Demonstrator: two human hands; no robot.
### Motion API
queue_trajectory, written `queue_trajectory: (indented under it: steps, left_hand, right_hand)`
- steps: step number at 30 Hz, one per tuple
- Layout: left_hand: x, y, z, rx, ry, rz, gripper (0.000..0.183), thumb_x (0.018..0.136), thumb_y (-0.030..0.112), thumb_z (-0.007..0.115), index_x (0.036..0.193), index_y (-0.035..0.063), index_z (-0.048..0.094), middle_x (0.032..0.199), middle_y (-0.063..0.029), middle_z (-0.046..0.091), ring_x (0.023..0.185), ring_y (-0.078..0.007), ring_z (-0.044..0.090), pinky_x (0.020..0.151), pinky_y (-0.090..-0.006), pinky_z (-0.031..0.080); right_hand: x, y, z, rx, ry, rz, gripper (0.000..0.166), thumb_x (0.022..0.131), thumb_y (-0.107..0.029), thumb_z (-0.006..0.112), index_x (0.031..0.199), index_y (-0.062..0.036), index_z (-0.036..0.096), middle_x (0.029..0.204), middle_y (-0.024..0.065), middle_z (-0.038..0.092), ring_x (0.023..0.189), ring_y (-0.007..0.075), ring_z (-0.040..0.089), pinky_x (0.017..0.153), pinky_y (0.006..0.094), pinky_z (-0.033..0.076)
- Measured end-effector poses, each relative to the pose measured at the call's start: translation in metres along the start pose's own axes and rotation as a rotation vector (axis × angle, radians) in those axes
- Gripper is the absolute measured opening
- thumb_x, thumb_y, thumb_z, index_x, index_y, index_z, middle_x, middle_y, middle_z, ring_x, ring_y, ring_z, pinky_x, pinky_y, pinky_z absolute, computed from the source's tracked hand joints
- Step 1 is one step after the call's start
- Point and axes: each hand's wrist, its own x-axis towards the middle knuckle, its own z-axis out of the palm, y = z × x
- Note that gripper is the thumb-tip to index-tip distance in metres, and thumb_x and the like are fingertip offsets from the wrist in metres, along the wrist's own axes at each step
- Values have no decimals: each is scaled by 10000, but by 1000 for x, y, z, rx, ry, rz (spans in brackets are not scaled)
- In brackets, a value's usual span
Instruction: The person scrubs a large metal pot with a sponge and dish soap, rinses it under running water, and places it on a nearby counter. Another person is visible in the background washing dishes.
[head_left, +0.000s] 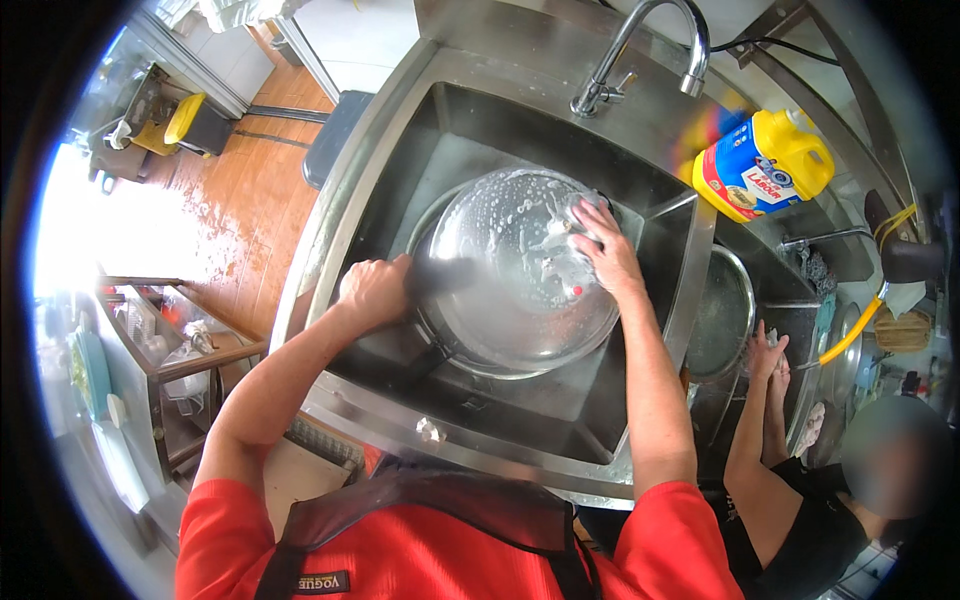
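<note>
My left hand (375, 296) is closed around a dark, blurred handle (444, 277) at the left of a large round pan (517, 247). The shiny pan is tilted inside a stainless-steel sink (375, 225). White suds and bubbles cover much of its surface, and a small red spot (577, 290) shows on it. My right hand (609, 251) presses on the soapy right side with fingers spread. Foam and the hand hide whether a scrubber lies beneath the palm. Below the pan, the rim of another round vessel (495, 373) with a dark handle (424, 367) is partly visible.
A chrome faucet (600, 86) rises behind the sink. At the back right stands a yellow detergent jug (765, 165). Another person's hands (769, 356) work at the adjoining sink, beside a round metal pan (720, 315). A wooden-edged rack (202, 360) stands left over wet flooring (225, 187).
</note>
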Motion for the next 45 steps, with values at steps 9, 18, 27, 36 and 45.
queue_trajectory:
  steps: [9, 18, 27, 36, 45]
  left_hand:
    - [-1, 0, -7, 6, -69, 17, 233, 728, 118, 558, 948, 42, 545, 752, -211, 645, 736, -379, 644, 693, -457, 511]
    - [-3, 10, -17, 12, -102, -25, 249, 723, 137, 577, 954, 49, 545, 761, -204, 651, 754, -379, 649, 706, -455, 516]
    - [0, 18, -29, 20, -145, -28, 309, 727, 133, 569, 1023, 44, 576, 789, -228, 649, 781, -383, 647, 727, -456, 512]
    - [-4, 7, -21, 11, -71, -2, 291, 707, 137, 611, 983, 49, 580, 778, -214, 648, 776, -378, 644, 716, -457, 507]
    - [-4, 10, -22, 17, -69, 9, 237, 725, 109, 551, 947, 29, 577, 737, -222, 643, 745, -374, 648, 713, -448, 504]
  right_hand:
    - [74, -13, 9, 6, -329, -263, 305, 911, -122, 525, 1207, -103, 595, 1348, 84, 497, 1319, 254, 375, 1077, 362, 320]
    - [15, 15, -2, -46, 46, -98, 382, 940, -164, 457, 1309, -67, 472, 1375, 144, 433, 1261, 321, 412, 1052, 411, 327]
    - [-51, -25, -9, -197, -35, -181, 416, 845, -10, 481, 1241, -110, 565, 1308, 108, 512, 1322, 360, 334, 1064, 539, 259]
    - [-57, -23, -9, -208, -6, -226, 333, 819, -38, 562, 1141, -83, 635, 1223, 127, 565, 1224, 368, 446, 1013, 429, 381]
    - [-7, -25, -10, -305, 65, 31, 526, 745, -288, 721, 1196, -62, 574, 1290, 125, 490, 1174, 341, 431, 1015, 414, 346]
